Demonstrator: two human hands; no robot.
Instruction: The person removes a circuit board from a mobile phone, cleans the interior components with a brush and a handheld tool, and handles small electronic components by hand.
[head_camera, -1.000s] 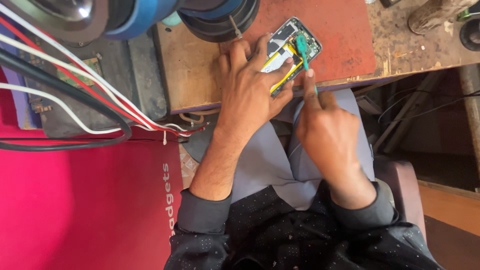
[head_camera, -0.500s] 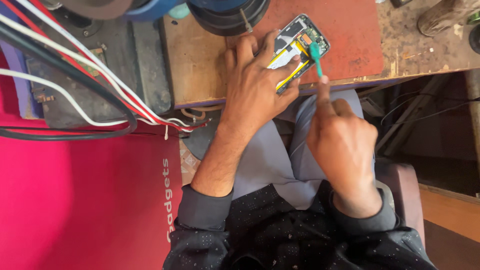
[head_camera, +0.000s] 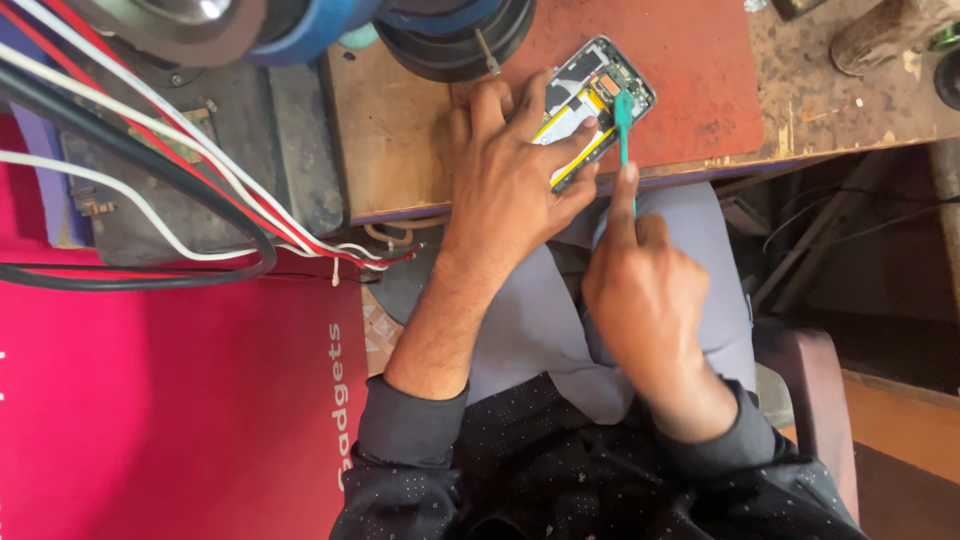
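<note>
1. Head view: we see our left hand (head_camera: 510, 185) spread flat over the opened rectangular smartphone with exposed circuit board and yellow strips (head_camera: 597, 105), fingers wide, pressing it down on the scuffed wooden worktop (head_camera: 400, 130).
2. Phone lies near the worktop's front edge, partly on a worn red mat (head_camera: 700, 70); long axis runs diagonally, lower-left to upper-right.
3. Our right hand (head_camera: 650, 300) fingers closed around a thin teal plastic pry tool (head_camera: 624, 125), index finger extended along its shaft.
4. Tool tip touches the phone's right edge; phone sits straight ahead of the right hand, which is the working one.
5. Red, white, black cables (head_camera: 150, 190) lie well apart, left.
</note>
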